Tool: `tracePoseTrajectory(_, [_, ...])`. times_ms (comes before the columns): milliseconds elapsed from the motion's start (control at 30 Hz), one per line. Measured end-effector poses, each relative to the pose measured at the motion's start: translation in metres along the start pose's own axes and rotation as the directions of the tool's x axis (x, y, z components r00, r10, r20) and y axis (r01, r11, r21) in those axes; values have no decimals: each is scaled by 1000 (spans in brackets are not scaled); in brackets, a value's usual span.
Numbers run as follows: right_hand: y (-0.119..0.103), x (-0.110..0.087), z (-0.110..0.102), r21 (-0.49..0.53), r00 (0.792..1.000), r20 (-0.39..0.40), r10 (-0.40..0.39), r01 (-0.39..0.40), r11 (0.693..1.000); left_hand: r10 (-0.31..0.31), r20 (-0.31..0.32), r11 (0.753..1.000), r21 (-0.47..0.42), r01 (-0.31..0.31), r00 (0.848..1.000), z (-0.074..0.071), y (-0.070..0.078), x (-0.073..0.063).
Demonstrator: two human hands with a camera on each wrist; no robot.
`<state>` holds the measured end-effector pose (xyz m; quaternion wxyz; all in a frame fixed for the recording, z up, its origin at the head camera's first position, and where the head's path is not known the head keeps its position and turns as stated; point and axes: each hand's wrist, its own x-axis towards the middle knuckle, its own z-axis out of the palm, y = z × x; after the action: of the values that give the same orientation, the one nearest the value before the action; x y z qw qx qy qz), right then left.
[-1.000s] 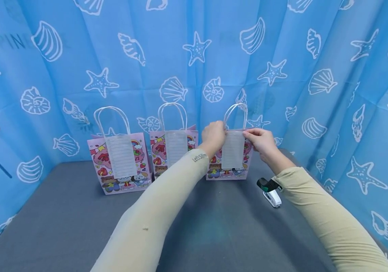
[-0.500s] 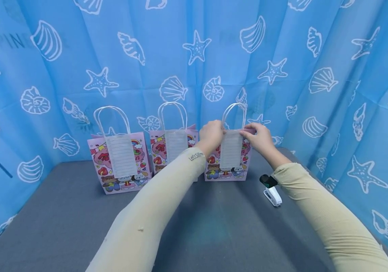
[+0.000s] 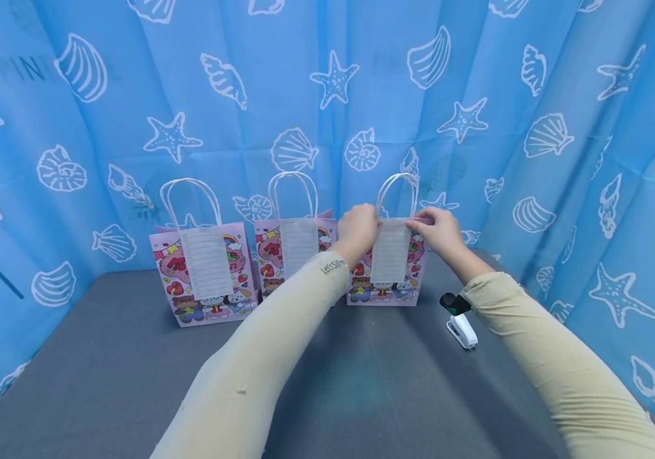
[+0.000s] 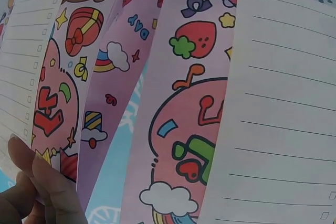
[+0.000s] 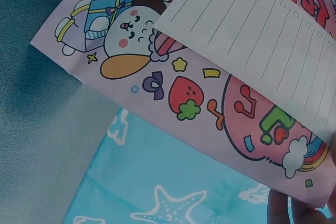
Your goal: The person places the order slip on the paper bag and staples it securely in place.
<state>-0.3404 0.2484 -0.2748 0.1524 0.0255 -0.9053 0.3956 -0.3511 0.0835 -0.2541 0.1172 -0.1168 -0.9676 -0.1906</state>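
Observation:
A pink cartoon-print paper gift bag with white twisted handles stands at the right of three such bags. On its front hangs a white lined sheet, with its top at the bag's upper edge. My left hand pinches the sheet's top left corner against the bag, thumb in front in the left wrist view. The top right corner is pinched by my right hand. In the right wrist view, fingers reach behind the bag's edge. Checkbox squares run down one side of the sheet.
The middle bag and left bag carry similar lined sheets; my left forearm partly covers the middle one. A small white stapler lies on the grey tabletop below my right wrist. A blue shell-print curtain hangs behind.
Early on, my right hand has shifted slightly left along the sheet's top, and the sheet has moved slightly left and up. Over the last half second both hands are nearly still.

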Motion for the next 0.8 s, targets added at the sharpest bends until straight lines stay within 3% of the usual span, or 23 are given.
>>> tracePoseTrajectory(300, [12, -9, -11, 140, 1000, 20, 19, -22, 990, -10, -16, 1000, -18, 10, 1000, 2, -2, 1])
tracePoseTrajectory(400, [20, -21, -16, 122, 999, 8, 49, -49, 991, -18, -15, 999, -32, 18, 1000, 3, -2, 1])
tracePoseTrajectory(800, [71, -66, -28, 55, 982, 113, 154, -161, 986, -31, -64, 998, -56, 27, 997, 7, -3, 3])
